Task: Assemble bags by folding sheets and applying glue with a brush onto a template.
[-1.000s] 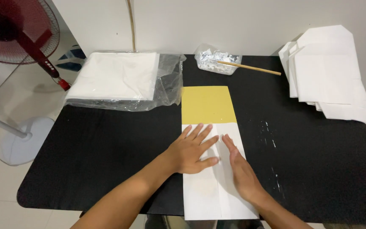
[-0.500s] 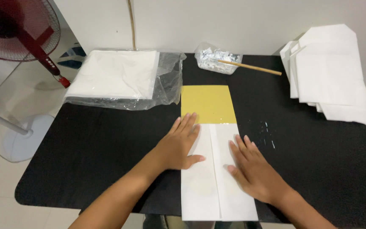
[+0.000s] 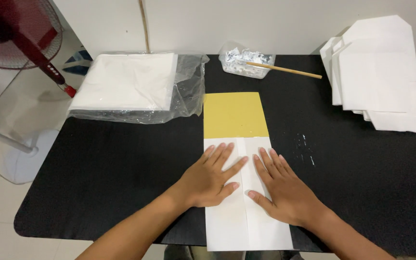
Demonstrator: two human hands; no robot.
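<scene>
A red fan [image 3: 10,29] stands left of the black table [image 3: 111,168]. A bagged stack of white sheets [image 3: 128,82] lies behind. The left hand [image 3: 208,178] and right hand [image 3: 282,190] press flat, fingers spread, on the folded white paper [image 3: 246,226] over a yellow board [image 3: 234,114]. Finished envelopes [image 3: 381,77] are piled far right.

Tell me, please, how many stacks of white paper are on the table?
2: one stack in clear plastic wrap at the far left, one loose stack at the far right.
</scene>
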